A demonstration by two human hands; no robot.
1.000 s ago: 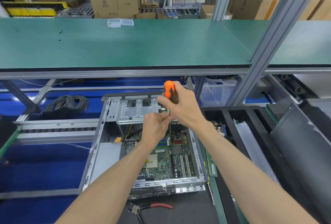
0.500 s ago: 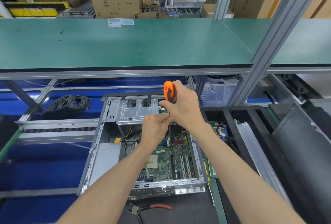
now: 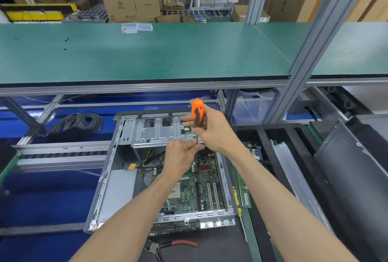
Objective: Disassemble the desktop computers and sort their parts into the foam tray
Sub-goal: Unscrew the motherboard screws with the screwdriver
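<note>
1. Both hands meet just above the middle of the frame, over the open computer case (image 3: 117, 177). The right hand (image 3: 216, 129) has its fingers curled round the orange and black handle of a screwdriver (image 3: 197, 115), held nearly upright with the handle at the top.
2. The left hand (image 3: 180, 157) sits just below it, fingertips pinching the thin metal shaft of the screwdriver, which runs down toward the motherboard (image 3: 193, 188).
3. The case lies flat in the lower centre, lid off. A silver drive cage (image 3: 155, 133) spans its far end, and the green motherboard fills the right half of its floor. A grey metal box (image 3: 117, 190) occupies the near left corner.
4. To the right of the case, the black foam tray (image 3: 262, 136) has long slots; a green memory stick (image 3: 244, 192) lies at its left edge.
5. Red-handled pliers (image 3: 174, 244) lie at the bottom centre, in front of the case.
6. A coil of grey cable (image 3: 77, 125) rests at centre left, on blue.
7. A green desk (image 3: 147, 56) crosses the upper frame, carrying two small clear boxes (image 3: 136, 27).
</note>
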